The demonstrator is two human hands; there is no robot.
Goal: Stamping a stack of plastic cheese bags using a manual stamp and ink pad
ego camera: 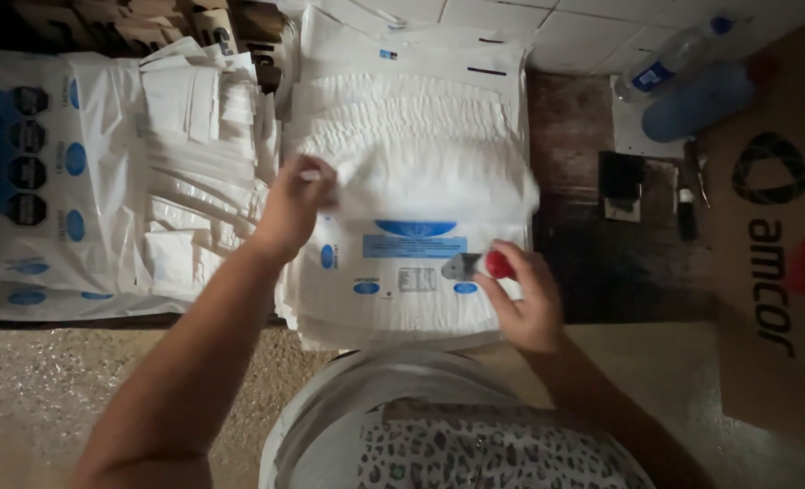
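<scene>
A thick stack of white plastic bags [402, 299] with blue oval prints lies in front of me on a dark wooden table [574, 263]. My left hand [295, 204] pinches the left edge of the top bag [429, 181] and lifts it, its sheet blurred. My right hand [525, 299] rests at the stack's lower right and holds a small red and grey tool [479, 265] against the printed bag.
Folded white paper pieces [198, 154] pile up left of the stack, beside more printed bags [49, 172]. A clear plastic bottle [674, 59], a blue bottle [697, 101], small dark items [621, 186] and a brown cardboard box [774, 263] stand at the right.
</scene>
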